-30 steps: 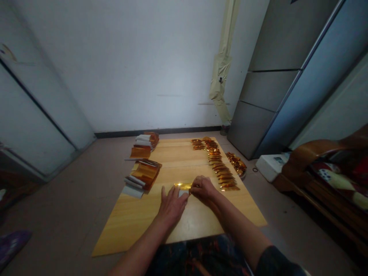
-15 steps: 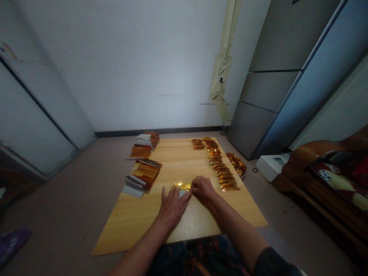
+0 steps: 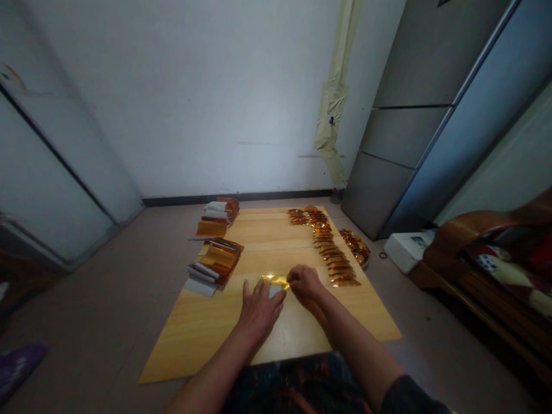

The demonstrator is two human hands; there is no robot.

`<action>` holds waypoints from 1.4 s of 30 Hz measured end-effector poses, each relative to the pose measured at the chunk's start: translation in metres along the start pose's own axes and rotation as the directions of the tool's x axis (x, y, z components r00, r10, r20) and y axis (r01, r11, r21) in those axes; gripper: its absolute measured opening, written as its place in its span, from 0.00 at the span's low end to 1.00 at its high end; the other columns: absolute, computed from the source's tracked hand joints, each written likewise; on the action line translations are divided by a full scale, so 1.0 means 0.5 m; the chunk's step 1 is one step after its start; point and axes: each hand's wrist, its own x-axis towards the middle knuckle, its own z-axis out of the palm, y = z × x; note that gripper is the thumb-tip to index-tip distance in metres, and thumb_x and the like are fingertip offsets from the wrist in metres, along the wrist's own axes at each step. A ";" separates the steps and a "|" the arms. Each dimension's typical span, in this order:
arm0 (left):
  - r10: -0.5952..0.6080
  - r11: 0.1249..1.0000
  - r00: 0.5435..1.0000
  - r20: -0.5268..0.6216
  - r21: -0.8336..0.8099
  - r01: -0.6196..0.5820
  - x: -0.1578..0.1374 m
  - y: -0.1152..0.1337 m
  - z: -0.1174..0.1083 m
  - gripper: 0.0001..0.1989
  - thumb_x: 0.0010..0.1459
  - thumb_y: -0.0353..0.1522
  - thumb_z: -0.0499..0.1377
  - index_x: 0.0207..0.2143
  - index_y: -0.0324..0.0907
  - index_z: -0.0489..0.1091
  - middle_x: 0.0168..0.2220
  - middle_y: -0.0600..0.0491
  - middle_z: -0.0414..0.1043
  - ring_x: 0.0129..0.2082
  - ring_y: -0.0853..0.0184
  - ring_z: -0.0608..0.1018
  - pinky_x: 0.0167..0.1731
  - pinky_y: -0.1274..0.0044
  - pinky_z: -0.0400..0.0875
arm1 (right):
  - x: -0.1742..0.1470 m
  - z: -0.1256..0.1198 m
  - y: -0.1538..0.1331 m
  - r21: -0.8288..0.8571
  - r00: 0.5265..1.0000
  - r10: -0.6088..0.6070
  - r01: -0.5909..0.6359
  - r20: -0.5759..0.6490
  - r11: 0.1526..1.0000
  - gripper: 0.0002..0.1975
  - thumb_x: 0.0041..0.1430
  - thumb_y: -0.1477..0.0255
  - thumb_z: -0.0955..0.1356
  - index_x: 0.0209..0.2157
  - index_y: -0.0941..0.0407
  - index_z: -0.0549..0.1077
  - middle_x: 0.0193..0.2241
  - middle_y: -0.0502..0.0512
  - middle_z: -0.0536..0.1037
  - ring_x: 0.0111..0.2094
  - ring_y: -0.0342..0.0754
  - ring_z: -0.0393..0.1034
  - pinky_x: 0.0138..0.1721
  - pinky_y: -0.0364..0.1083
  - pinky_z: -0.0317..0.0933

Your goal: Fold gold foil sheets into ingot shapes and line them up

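on my screen far away, my left hand (image 3: pixel 257 307) lies palm down, with its fingers spread out and its thumb held wide. the long fingers touch the left end of a shiny gold sheet (image 3: pixel 276 280), and the thumb reaches over to the near edge, at about 5 o'clock from the sheet's middle. between them a pale grey patch (image 3: pixel 275 290) shows. my right hand (image 3: pixel 305 282) sits at 3 o'clock from the sheet, with its fingers curled in. its thumb and finger look pinched on the right end, but the tips are too small to see well.

the sheet lies flat on a wooden board (image 3: pixel 271 230), close in front of me. my left arm comes in from 7 o'clock with the back of the hand up. my right arm comes in from 4 o'clock with the wrist low.

at 10 o'clock from the sheet is a pile of gold and grey sheets (image 3: pixel 222 261), and a second pile (image 3: pixel 211 228) is past it at 11. a row of folded gold pieces (image 3: pixel 330 247) runs from 1 o'clock round to 3. beyond the board's edge, at 2 o'clock, is a heap of gold pieces (image 3: pixel 354 244)
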 end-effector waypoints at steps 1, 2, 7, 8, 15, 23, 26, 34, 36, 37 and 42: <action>0.000 1.000 1.000 0.003 -0.004 0.000 0.000 0.000 -0.001 0.18 0.63 0.40 0.54 0.55 0.61 0.67 0.59 0.47 0.63 0.61 0.50 0.63 0.59 0.43 0.43 | 0.002 0.001 0.003 0.021 1.000 0.008 -0.008 0.000 1.000 0.13 0.47 0.78 0.68 0.34 0.51 0.80 0.37 0.50 0.80 0.42 0.46 0.71 0.43 0.42 0.57; -0.001 1.000 1.000 0.005 -0.009 0.001 0.001 0.000 -0.001 0.18 0.63 0.40 0.54 0.54 0.61 0.67 0.59 0.47 0.64 0.61 0.50 0.63 0.58 0.42 0.43 | 0.004 0.003 0.007 0.041 1.000 0.013 -0.013 0.001 0.999 0.13 0.46 0.78 0.67 0.33 0.51 0.80 0.37 0.49 0.80 0.42 0.46 0.71 0.43 0.41 0.57; -0.010 1.000 1.000 0.014 -0.023 0.010 0.001 0.002 -0.008 0.17 0.62 0.39 0.55 0.53 0.61 0.68 0.59 0.47 0.64 0.61 0.50 0.63 0.58 0.42 0.42 | 0.010 0.010 0.019 0.122 1.000 0.028 -0.028 0.003 0.992 0.16 0.43 0.81 0.66 0.33 0.52 0.80 0.36 0.49 0.81 0.40 0.46 0.72 0.42 0.41 0.59; -0.010 1.000 1.000 0.017 -0.023 0.011 0.001 0.002 -0.010 0.17 0.62 0.39 0.55 0.53 0.61 0.68 0.59 0.46 0.64 0.61 0.50 0.63 0.58 0.42 0.42 | 0.010 0.010 0.020 0.138 0.999 0.033 -0.033 0.003 0.990 0.16 0.43 0.81 0.66 0.33 0.52 0.80 0.36 0.49 0.81 0.39 0.45 0.72 0.41 0.41 0.60; -0.010 1.000 1.000 0.024 -0.029 0.011 0.002 0.005 -0.013 0.17 0.62 0.39 0.55 0.53 0.60 0.68 0.59 0.46 0.64 0.61 0.49 0.63 0.59 0.42 0.41 | 0.004 -0.002 -0.003 0.061 1.000 0.024 -0.023 -0.008 0.998 0.08 0.47 0.70 0.71 0.33 0.52 0.79 0.34 0.50 0.80 0.37 0.47 0.71 0.38 0.42 0.58; -0.029 0.998 0.999 0.034 -0.053 0.031 0.007 -0.002 -0.020 0.13 0.62 0.39 0.54 0.48 0.57 0.71 0.60 0.48 0.64 0.62 0.51 0.62 0.59 0.42 0.40 | -0.012 0.012 -0.004 -0.075 0.988 -0.094 0.085 -0.120 0.994 0.10 0.56 0.76 0.66 0.34 0.52 0.80 0.39 0.53 0.77 0.43 0.48 0.67 0.43 0.45 0.54; -0.056 0.993 0.997 0.043 -0.103 0.060 0.021 -0.007 -0.028 0.12 0.63 0.39 0.52 0.46 0.57 0.71 0.59 0.50 0.65 0.63 0.53 0.60 0.58 0.42 0.39 | -0.031 0.018 0.001 -0.107 0.966 -0.226 0.213 -0.127 0.971 0.11 0.59 0.77 0.65 0.35 0.52 0.79 0.42 0.53 0.77 0.44 0.48 0.65 0.45 0.46 0.53; -0.150 0.945 0.984 0.095 -0.280 0.171 0.070 -0.033 -0.010 0.08 0.60 0.37 0.53 0.38 0.50 0.71 0.62 0.55 0.64 0.64 0.55 0.60 0.60 0.42 0.37 | -0.085 0.036 -0.041 -0.151 0.956 -0.269 0.250 -0.121 0.956 0.10 0.63 0.74 0.64 0.33 0.53 0.77 0.36 0.54 0.77 0.40 0.48 0.64 0.42 0.47 0.50; -0.124 0.938 0.987 0.105 -0.311 0.151 0.076 -0.046 -0.007 0.05 0.58 0.36 0.54 0.35 0.48 0.70 0.62 0.57 0.64 0.65 0.56 0.59 0.60 0.42 0.36 | -0.091 0.036 -0.046 -0.138 0.954 -0.275 0.258 -0.118 0.956 0.10 0.64 0.73 0.64 0.32 0.53 0.77 0.35 0.54 0.76 0.38 0.48 0.64 0.41 0.46 0.50; -0.104 0.936 0.988 0.114 -0.326 0.136 0.078 -0.052 -0.007 0.05 0.58 0.35 0.54 0.34 0.48 0.69 0.62 0.57 0.64 0.65 0.56 0.59 0.60 0.43 0.36 | -0.092 0.035 -0.044 -0.121 0.952 -0.281 0.267 -0.118 0.956 0.11 0.64 0.74 0.64 0.32 0.53 0.77 0.34 0.53 0.76 0.38 0.47 0.64 0.40 0.46 0.50; -0.053 0.924 0.986 0.157 -0.366 0.108 0.082 -0.072 -0.008 0.06 0.55 0.32 0.53 0.34 0.47 0.68 0.63 0.57 0.63 0.66 0.57 0.57 0.60 0.43 0.35 | -0.079 0.025 -0.009 -0.035 0.941 -0.304 0.302 -0.148 0.953 0.11 0.62 0.77 0.63 0.34 0.53 0.78 0.36 0.52 0.76 0.39 0.46 0.64 0.41 0.44 0.51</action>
